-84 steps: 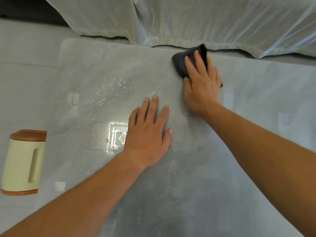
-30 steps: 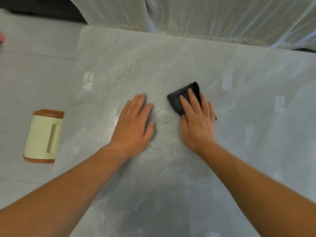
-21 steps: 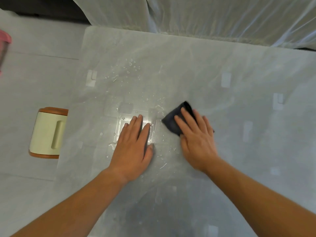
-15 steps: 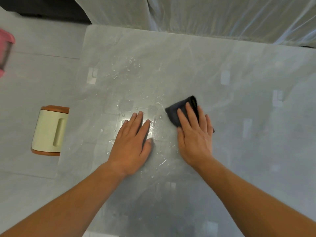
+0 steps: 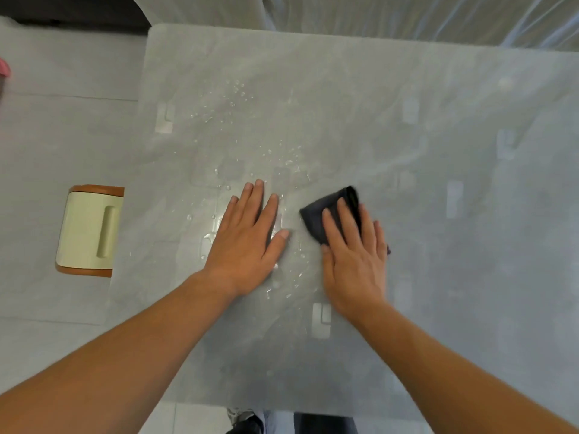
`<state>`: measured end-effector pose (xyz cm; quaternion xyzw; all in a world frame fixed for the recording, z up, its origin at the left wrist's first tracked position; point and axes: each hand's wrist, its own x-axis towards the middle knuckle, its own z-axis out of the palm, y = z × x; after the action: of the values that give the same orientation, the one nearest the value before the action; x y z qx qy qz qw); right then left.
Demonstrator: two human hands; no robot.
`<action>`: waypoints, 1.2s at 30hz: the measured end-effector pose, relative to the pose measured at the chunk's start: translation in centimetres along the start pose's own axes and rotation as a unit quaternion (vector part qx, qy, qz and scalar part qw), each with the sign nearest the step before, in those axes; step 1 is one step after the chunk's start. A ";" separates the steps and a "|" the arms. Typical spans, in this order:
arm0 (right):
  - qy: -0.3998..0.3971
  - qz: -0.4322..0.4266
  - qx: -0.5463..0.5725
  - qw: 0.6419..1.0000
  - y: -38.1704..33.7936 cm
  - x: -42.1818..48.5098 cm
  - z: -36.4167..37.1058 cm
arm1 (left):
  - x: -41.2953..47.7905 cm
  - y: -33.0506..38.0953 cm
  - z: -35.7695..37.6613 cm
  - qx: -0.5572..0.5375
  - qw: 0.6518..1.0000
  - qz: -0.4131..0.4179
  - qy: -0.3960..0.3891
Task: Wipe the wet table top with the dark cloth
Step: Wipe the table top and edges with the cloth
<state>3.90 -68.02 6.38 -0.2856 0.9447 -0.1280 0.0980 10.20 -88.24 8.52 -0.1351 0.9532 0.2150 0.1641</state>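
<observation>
A folded dark cloth [image 5: 316, 214] lies on the grey glossy table top [image 5: 438, 245], near its middle. My right hand [image 5: 354, 258] presses flat on the cloth with straight fingers, covering most of it. My left hand [image 5: 247, 242] rests flat on the wet table just left of the cloth, fingers spread. Water drops [image 5: 232, 98] dot the table at the far left, and more water [image 5: 288, 277] shines between and below my hands.
A cream stool with a brown rim [image 5: 87, 230] stands on the floor left of the table. Sheer white curtains [image 5: 376, 14] hang behind the far edge. My legs [image 5: 297, 424] show below the near edge.
My right hand with the cloth swept from the far edge back toward me, then shifted slightly right over the last half second. My left hand stayed flat on the table.
</observation>
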 end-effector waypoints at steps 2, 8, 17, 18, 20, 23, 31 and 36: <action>-0.032 -0.078 -0.011 0.996 -0.8 -3.7 0.8 | -0.4 -0.3 -0.4 0.000 1.000 0.013 -0.006; -0.044 -0.029 0.004 0.999 0.6 -1.6 -1.0 | -5.5 -0.9 -0.3 0.006 1.000 0.029 -0.003; -0.035 0.028 0.021 0.999 -4.1 -8.6 1.5 | -11.2 -2.4 2.3 0.022 0.998 0.060 -0.022; -0.046 0.007 0.021 0.999 -3.8 -9.4 1.5 | -11.4 -2.5 2.5 0.025 0.997 0.063 -0.023; -0.062 -0.021 0.034 0.997 -2.7 -9.8 0.9 | -11.9 -2.7 2.7 0.031 0.997 0.067 -0.029; -0.045 0.026 0.071 0.996 -2.1 -8.5 0.2 | -12.5 -2.9 3.0 0.030 0.996 0.074 -0.033; -0.023 -0.033 0.006 0.999 -6.1 -13.8 3.1 | -13.1 -3.1 3.5 0.025 0.995 0.088 -0.031; -0.045 -0.076 -0.044 0.995 -3.0 -12.5 2.2 | -13.1 -3.3 4.0 0.027 0.995 0.088 -0.024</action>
<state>16.23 -63.78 6.59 -0.3661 0.9196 -0.0801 0.1181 24.17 -86.90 8.77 -0.0409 0.9627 0.2062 0.1705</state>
